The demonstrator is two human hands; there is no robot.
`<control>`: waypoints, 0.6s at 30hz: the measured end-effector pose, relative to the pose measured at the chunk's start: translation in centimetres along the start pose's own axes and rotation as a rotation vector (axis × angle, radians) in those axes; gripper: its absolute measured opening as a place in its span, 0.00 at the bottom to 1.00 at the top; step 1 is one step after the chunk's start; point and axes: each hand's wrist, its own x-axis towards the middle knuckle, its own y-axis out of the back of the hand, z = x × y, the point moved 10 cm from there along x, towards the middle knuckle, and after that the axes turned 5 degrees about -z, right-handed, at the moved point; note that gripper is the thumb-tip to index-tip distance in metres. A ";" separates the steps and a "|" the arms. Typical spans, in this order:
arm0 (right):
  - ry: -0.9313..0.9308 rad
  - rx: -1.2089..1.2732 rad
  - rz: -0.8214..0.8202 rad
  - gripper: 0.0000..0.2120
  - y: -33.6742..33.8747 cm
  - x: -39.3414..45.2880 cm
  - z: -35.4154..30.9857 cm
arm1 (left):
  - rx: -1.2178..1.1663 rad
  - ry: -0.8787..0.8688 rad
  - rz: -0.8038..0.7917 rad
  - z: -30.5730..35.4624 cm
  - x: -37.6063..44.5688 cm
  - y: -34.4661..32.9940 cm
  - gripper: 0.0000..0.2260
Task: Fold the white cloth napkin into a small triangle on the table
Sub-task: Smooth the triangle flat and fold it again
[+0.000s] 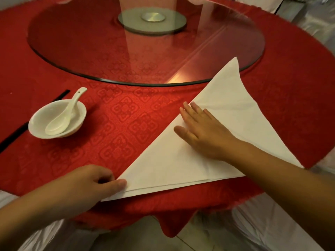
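Item: white cloth napkin (181, 160), large folded triangle on red tablecloth (117, 115). I judge it light, limp, slide-prone. My left hand (87, 183) pinches near corner; right hand (203, 131) spread flat, pressing. Grip corners.

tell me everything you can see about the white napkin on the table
The white cloth napkin is folded into a large flat triangle, layered edges showing along its near side. It lies on the red tablecloth, its far tip over the glass turntable. The left hand pinches its near corner; the right hand presses flat on it.
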 end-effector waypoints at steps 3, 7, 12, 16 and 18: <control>0.068 -0.031 -0.070 0.41 -0.6 -1.6 -2.1 | 0.031 0.109 -0.048 -4.0 -1.4 1.5 0.34; 0.143 -0.054 -0.101 0.39 -1.2 -1.0 -4.5 | 0.246 0.095 0.150 -7.4 -3.1 4.8 0.33; 0.198 -0.060 -0.065 0.38 -1.6 1.5 -6.1 | 0.477 -0.158 0.653 -1.2 -4.5 6.8 0.04; 0.184 -0.093 -0.107 0.33 -2.3 3.3 -4.8 | 0.451 -0.449 0.736 8.5 -1.9 3.4 0.18; 0.175 -0.138 -0.120 0.31 -2.4 3.9 -3.6 | 0.486 -0.445 0.587 10.6 1.4 0.7 0.21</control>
